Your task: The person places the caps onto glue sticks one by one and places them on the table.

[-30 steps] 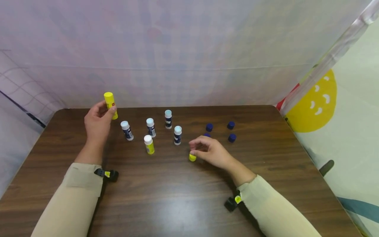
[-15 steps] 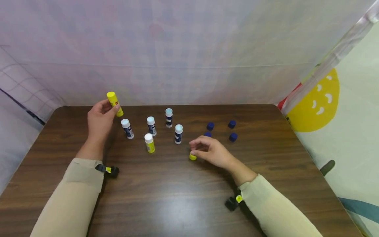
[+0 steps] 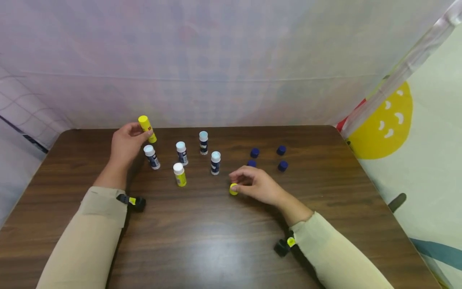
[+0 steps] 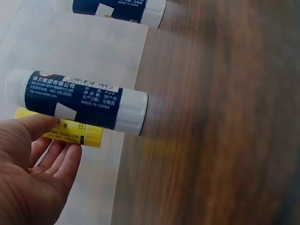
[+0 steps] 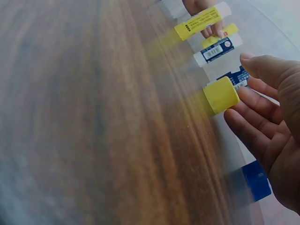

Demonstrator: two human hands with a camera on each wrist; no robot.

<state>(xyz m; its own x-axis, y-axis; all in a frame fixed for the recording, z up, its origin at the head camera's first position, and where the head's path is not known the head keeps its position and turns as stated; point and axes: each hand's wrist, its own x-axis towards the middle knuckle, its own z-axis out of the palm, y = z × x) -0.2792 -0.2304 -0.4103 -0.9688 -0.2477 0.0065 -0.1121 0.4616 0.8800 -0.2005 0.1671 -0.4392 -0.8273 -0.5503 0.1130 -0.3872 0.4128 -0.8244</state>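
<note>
My left hand [image 3: 126,146] holds a yellow capped glue stick [image 3: 147,129] upright with a slight tilt, above the far left of the table. Just in front of it stands a dark blue glue stick [image 3: 152,157] with a white top; in the left wrist view this blue stick [image 4: 70,101] partly hides the yellow one [image 4: 89,135]. Beside a loose yellow cap [image 3: 234,189] my right hand [image 3: 258,185] is held low, its fingers loosely bent. The right wrist view shows the yellow cap [image 5: 221,95] on the table, with the thumb apart from it.
Uncapped blue glue sticks [image 3: 182,153] and one yellow glue stick with a white top [image 3: 179,175] stand left of centre. Several blue caps [image 3: 283,165] lie beyond my right hand. A pale curtain [image 3: 216,80] hangs along the table's [image 3: 202,233] far edge.
My left hand has moved a little to the right with the yellow glue stick, nearer the standing blue one. The right hand has stayed almost still beside the yellow cap.
</note>
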